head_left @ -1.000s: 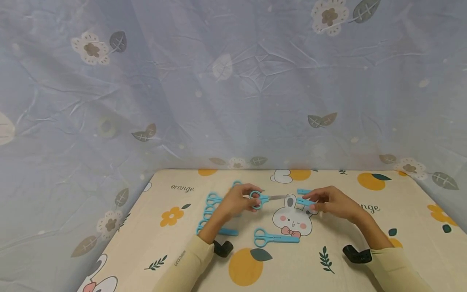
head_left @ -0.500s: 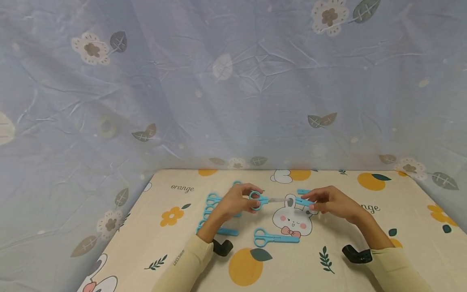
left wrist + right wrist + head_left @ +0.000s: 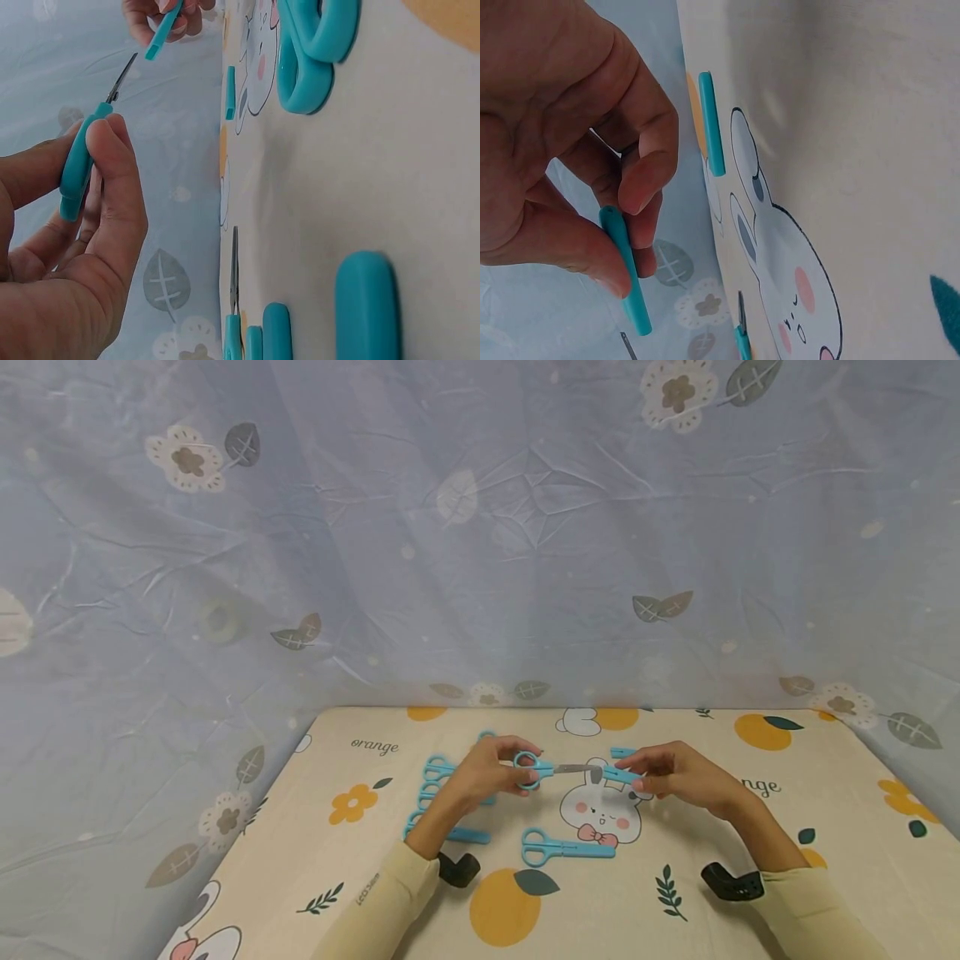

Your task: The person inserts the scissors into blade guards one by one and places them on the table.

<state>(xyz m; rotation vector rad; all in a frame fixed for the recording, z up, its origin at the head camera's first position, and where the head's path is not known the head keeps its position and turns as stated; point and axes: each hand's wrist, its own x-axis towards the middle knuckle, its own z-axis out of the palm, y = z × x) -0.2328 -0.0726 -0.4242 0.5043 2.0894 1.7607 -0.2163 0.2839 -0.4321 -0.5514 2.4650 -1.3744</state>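
In the head view, my left hand (image 3: 487,772) pinches the blue handles of a pair of scissors (image 3: 543,770), its bare metal blades pointing right. My right hand (image 3: 678,777) holds a blue sheath (image 3: 621,775) between thumb and fingers, its near end close to the blade tips. A small gap shows between the blade tip and the sheath (image 3: 161,34) in the left wrist view. The right wrist view shows the sheath (image 3: 634,292) pinched, with the blade tip (image 3: 628,345) just beyond it.
One sheathed pair of scissors (image 3: 567,849) lies in front of the hands. Several more blue scissors (image 3: 468,836) lie at the left, partly behind my left arm. Another blue sheath (image 3: 622,752) lies behind my right hand. A printed cloth (image 3: 615,914) covers the table.
The sheath in my right hand has moved slightly left, toward the blades. The scissors in my left hand have tilted a little; both grips stay as they were.
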